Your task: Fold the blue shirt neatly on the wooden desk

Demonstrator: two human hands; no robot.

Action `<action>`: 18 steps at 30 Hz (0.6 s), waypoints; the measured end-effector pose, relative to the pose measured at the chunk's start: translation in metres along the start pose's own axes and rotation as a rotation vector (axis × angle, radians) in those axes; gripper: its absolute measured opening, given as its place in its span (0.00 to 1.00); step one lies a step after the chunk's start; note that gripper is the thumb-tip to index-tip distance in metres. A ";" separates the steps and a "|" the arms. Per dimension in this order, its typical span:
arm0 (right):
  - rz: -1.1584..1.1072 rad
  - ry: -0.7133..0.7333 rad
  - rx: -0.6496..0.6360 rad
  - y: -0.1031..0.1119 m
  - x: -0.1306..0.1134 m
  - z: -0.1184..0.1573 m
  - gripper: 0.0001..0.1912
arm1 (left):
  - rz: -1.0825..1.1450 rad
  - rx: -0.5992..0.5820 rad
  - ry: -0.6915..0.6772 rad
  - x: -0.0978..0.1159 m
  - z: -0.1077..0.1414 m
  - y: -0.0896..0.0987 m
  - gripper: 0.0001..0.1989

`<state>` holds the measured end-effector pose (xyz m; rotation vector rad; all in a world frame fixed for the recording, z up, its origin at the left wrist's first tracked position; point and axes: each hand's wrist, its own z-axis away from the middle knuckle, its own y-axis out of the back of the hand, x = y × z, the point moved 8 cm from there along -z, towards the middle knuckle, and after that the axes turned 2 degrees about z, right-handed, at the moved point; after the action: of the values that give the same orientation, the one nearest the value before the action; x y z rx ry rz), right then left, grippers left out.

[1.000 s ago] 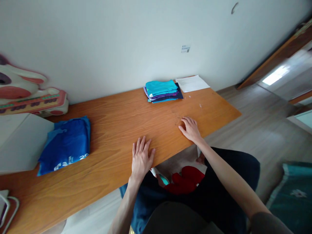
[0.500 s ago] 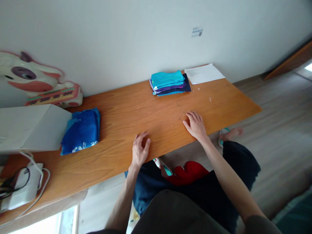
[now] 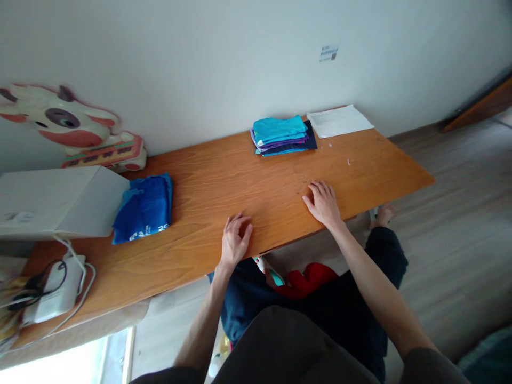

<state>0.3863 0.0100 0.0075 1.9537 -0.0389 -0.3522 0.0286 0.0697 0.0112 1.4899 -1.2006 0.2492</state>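
My left hand (image 3: 235,239) rests at the near edge of the wooden table (image 3: 200,186), fingers loosely curved and apart, holding nothing. Further right, my right hand (image 3: 323,202) lies on the tabletop with its fingers extended and nothing in them. Beyond both hands, by the wall, is a stack of folded clothes (image 3: 280,132), turquoise on top with purple and dark blue layers beneath. To the left of my left hand lies a folded blue garment (image 3: 146,208) with white print, against a white box.
The white box (image 3: 92,205) stands at the left, with a cow-shaped toy keyboard (image 3: 120,154) behind it. A white power strip (image 3: 62,290) with cables lies at the near left. White paper sheets (image 3: 340,121) sit beside the stack, near small white scraps.
The view has shifted slightly left, so the table's things appear a little further right. Both hands stay in about the same places on the table.
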 end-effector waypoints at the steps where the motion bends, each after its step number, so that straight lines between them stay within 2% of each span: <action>1: 0.005 0.001 -0.003 -0.001 0.000 0.000 0.30 | -0.008 -0.006 -0.004 0.000 0.000 -0.001 0.12; 7: -0.009 0.003 -0.018 -0.005 0.001 -0.001 0.30 | -0.033 0.020 0.006 0.000 0.000 0.000 0.13; 18: -0.002 -0.025 -0.020 0.000 0.000 -0.001 0.30 | -0.038 0.006 -0.014 0.003 0.000 -0.002 0.12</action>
<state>0.3863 0.0104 0.0079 1.9302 -0.0490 -0.3774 0.0320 0.0681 0.0120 1.5209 -1.1827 0.2172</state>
